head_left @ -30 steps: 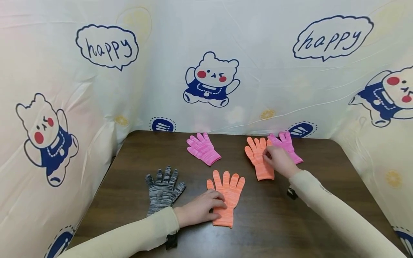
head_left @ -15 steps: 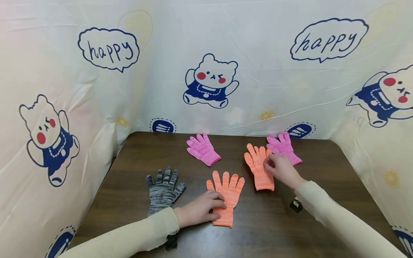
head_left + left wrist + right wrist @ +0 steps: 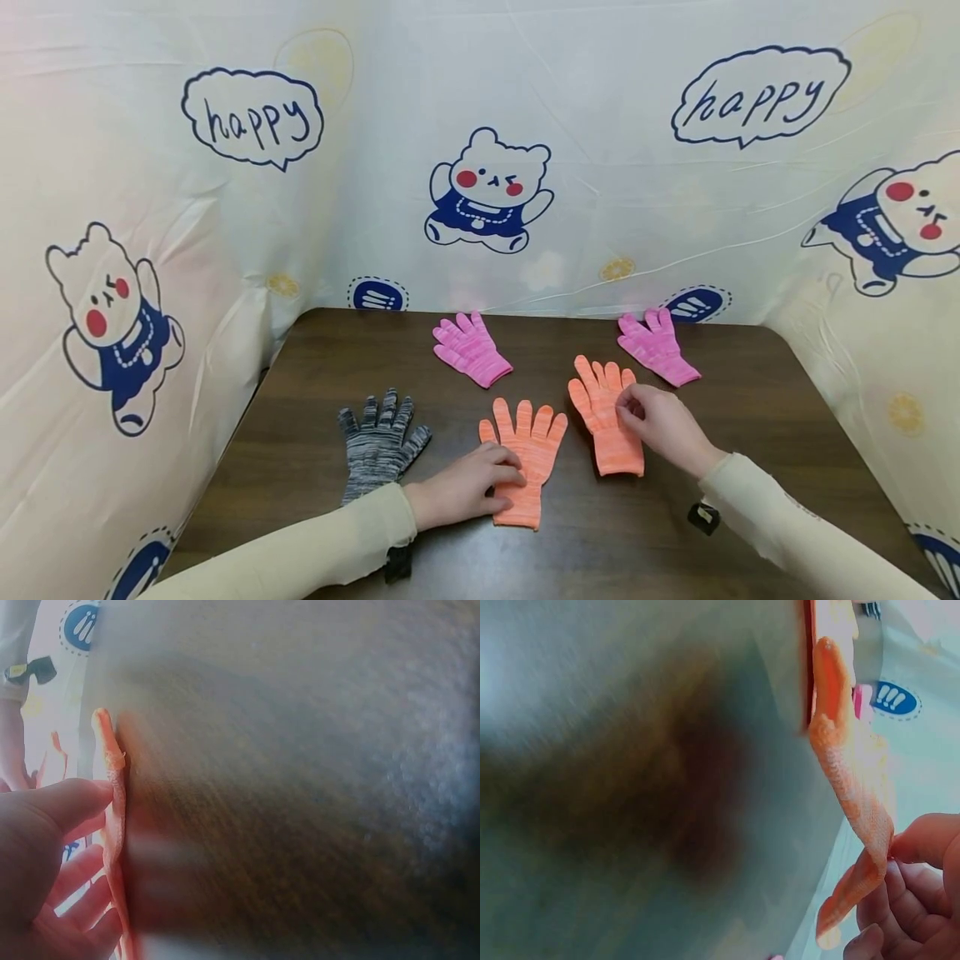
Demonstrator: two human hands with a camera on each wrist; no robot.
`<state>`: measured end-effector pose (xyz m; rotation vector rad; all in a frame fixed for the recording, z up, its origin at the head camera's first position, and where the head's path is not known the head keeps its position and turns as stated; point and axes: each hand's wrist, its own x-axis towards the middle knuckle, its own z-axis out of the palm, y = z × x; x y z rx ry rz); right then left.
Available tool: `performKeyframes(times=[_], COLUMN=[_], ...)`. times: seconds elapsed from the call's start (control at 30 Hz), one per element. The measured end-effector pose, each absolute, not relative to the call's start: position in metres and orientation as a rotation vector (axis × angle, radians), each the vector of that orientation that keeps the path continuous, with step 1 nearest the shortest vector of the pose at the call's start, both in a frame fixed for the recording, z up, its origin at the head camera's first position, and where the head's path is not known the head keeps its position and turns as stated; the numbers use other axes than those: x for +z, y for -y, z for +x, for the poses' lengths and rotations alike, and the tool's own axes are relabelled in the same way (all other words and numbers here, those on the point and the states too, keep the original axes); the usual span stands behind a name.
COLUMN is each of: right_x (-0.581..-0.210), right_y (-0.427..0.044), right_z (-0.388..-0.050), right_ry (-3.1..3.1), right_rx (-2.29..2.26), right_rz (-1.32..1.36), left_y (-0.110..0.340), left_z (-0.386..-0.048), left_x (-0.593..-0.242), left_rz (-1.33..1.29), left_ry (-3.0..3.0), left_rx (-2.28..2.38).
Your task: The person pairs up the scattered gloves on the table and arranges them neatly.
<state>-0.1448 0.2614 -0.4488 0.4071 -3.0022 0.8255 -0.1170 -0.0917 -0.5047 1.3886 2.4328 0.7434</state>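
Observation:
My right hand point(image 3: 671, 425) pinches an orange knit glove point(image 3: 609, 429) by its side, between thumb and fingers. In the right wrist view this glove point(image 3: 859, 799) hangs raised off the table, its cuff gaping a little. A second orange glove point(image 3: 536, 454) lies flat at the middle front, fingers pointing away. Across its left side rests my left hand point(image 3: 461, 487), with loosely bent fingers touching the knit. Seen edge-on in the left wrist view, that glove point(image 3: 116, 825) lies against the table under my thumb and fingertips.
A grey striped glove point(image 3: 375, 450) lies left of my left hand, its cuff partly hidden by my sleeve. Two pink gloves, one at back centre point(image 3: 472, 348) and one at back right point(image 3: 660, 348), lie on the brown table point(image 3: 300, 383). A printed curtain point(image 3: 637, 192) surrounds the table.
My right hand has drawn the orange glove toward the front, away from the right pink glove, which now shows more fully. The left hand has stayed in place.

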Motion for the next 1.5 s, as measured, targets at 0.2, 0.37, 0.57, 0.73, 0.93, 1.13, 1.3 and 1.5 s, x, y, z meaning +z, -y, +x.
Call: performKeyframes(times=[0.2,0.37,0.57,0.73,0.93,1.13,1.3,1.5], right_x=[-0.45,-0.45,-0.454,-0.459,-0.469,-0.475,-0.479,-0.484], right_y=[-0.259,-0.257,-0.256,-0.255,-0.254,-0.254,-0.253,-0.254], right_z=[-0.13,-0.12,-0.108,-0.1,-0.094,-0.092,-0.093,-0.093], right_ry=[3.028,3.033,3.046,3.061,3.039,3.053,3.085,3.116], right_rx=[0.822,0.832,0.801,0.79,0.772,0.775,0.783,0.79], right_rz=[0.381,0.377,0.375,0.362,0.381,0.365,0.344,0.315], left_y=[0.089,0.093,0.095,0.094,0.09,0.089,0.089,0.09], left_z=[-0.114,-0.122,-0.127,-0.121,-0.115,-0.113,-0.113,-0.114], left_x=[-0.496,-0.516,-0.531,-0.512,-0.495,-0.495,-0.496,-0.498], left_rz=[1.285,1.427,1.485,1.445,1.327,1.28,1.28,1.314], left_ry=[-2.434,-2.441,-2.439,-2.438,-2.449,-2.449,-2.448,-2.441], left_rx=[0.713,0.76,0.794,0.771,0.712,0.692,0.701,0.73])
